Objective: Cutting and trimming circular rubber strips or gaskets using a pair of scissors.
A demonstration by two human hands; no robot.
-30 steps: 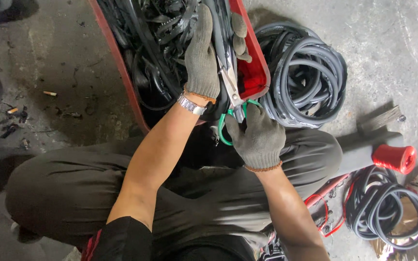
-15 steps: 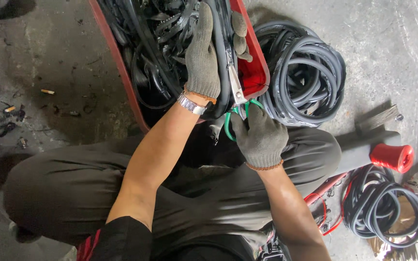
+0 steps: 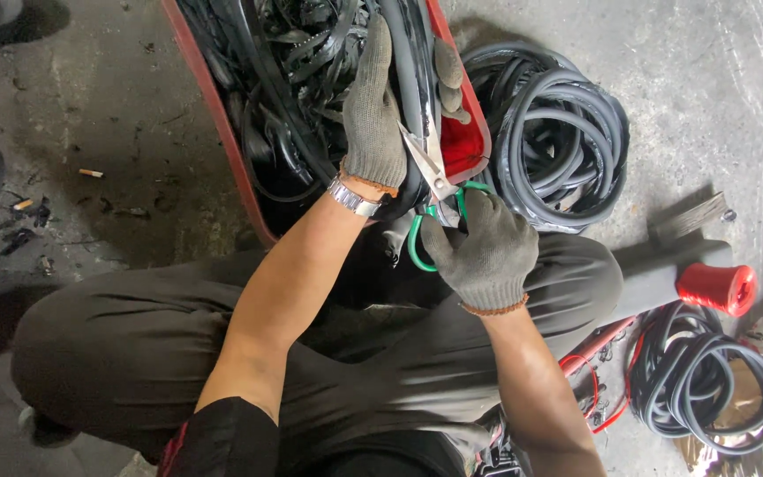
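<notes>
Head view, looking down on a person crouched over a floor of bare concrete.

1. Left hand: gloved, closed around a thick black cable that lies over the rim of the red bin; fingers wrapped, thumb side hidden. Risk: the grip sits just beside the blades, so a slip of the cut could nick the glove.
2. Right hand: gloved, fingers curled through the green loops of the scissors. Blades parted, tips pointing up toward the cable at the bin's edge. Risk: the cable looks stiff and thick; it may twist the blades apart rather than part cleanly.
3. Red bin: packed with black strips and cable offcuts. Risk: the held cable could snag in the tangle and jerk when pulled.
4. Grey cable coil: on the floor, touching the bin's right side. Risk: loose loops near the knee may catch a foot.
5. Red spool and second dark coil: lower right, well apart from the hands; low concern.
</notes>
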